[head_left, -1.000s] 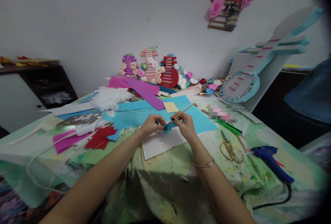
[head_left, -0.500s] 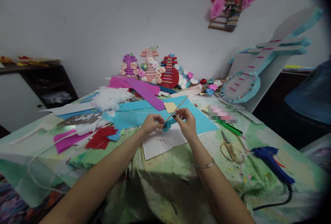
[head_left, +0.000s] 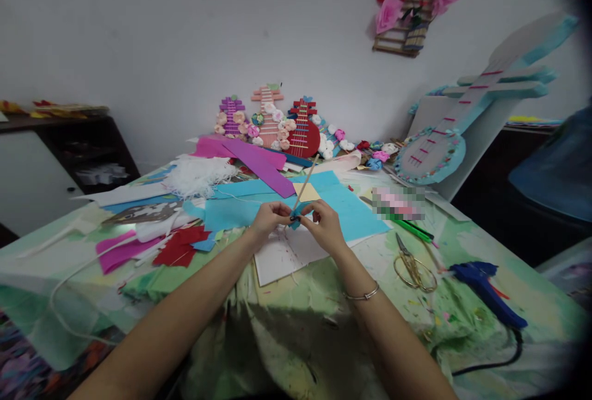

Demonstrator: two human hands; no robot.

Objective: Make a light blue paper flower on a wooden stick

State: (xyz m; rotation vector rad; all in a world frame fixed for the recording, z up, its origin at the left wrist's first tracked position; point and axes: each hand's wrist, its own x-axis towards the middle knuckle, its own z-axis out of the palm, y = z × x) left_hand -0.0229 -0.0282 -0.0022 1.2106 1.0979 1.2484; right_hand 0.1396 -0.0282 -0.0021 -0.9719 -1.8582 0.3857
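Note:
My left hand (head_left: 269,217) and my right hand (head_left: 324,221) meet over a white sheet (head_left: 287,255) near the middle of the table. Both pinch a small blue paper piece (head_left: 297,212) wound round the lower end of a thin wooden stick (head_left: 306,182). The stick points up and slightly to the right, away from me. A thin bracelet (head_left: 363,294) circles my right wrist. Under and behind my hands lies a large blue paper sheet (head_left: 356,212).
Gold scissors (head_left: 411,264) and a blue glue gun (head_left: 485,292) lie at the right. Green pens (head_left: 414,228) rest beside them. Red, magenta and purple paper scraps (head_left: 178,246) cover the left. Small guitar-shaped crafts (head_left: 301,129) stand at the back; a big foam one (head_left: 462,116) leans at right.
The stick has swung from a low slant toward the right to nearly upright. My hands have drawn closer together around the blue piece.

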